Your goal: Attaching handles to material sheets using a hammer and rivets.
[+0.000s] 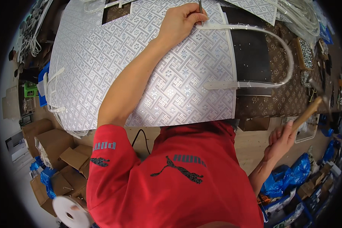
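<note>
Two hands, well apart: left hand (178, 23) clamped on metal rod (200, 6) at far end of white strap (291, 62); right hand (280, 140) grips hammer (307, 114). Strap loops between them, both ends on patterned sheet (102, 57).

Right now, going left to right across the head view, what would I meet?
Green plastic item → white spool → left hand → black sheet → right hand → wooden-handled tool.
</note>
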Available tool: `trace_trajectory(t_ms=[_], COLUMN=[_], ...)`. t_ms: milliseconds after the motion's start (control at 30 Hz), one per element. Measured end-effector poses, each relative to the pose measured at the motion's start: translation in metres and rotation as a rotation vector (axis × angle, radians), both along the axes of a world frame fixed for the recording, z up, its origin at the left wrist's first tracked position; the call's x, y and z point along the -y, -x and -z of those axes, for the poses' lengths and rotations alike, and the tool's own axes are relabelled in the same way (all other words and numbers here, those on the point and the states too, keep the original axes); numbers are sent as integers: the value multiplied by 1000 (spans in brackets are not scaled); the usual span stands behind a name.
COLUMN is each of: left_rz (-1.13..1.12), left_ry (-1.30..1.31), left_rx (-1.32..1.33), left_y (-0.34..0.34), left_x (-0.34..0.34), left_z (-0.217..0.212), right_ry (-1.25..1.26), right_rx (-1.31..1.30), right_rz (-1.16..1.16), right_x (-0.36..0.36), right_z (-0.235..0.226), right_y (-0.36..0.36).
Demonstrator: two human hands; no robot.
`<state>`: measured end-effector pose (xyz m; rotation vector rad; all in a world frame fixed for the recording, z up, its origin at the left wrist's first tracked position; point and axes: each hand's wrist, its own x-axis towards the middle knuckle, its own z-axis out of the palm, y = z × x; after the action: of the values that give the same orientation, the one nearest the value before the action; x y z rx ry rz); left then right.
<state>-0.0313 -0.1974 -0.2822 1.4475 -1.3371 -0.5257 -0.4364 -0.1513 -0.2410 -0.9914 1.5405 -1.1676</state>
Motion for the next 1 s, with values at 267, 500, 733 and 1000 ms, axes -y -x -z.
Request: trace_trajectory(t_ms=[267, 500, 733, 1000], left_rz=[11, -7, 44, -145], left_ry=[68, 136, 158, -107], left_rx=[159, 247, 290, 38], left_y=[-1, -2, 5, -3], left_x=[-1, -7, -4, 2], left_z=[7, 2, 0, -1], right_ry=[301, 539, 407, 301], right_rx=[-465, -434, -748, -281], right_rz=[-539, -540, -883, -696], right_x=[32, 40, 57, 32], right_z=[-31, -101, -88, -82], right_y=[-86, -116, -137, -90])
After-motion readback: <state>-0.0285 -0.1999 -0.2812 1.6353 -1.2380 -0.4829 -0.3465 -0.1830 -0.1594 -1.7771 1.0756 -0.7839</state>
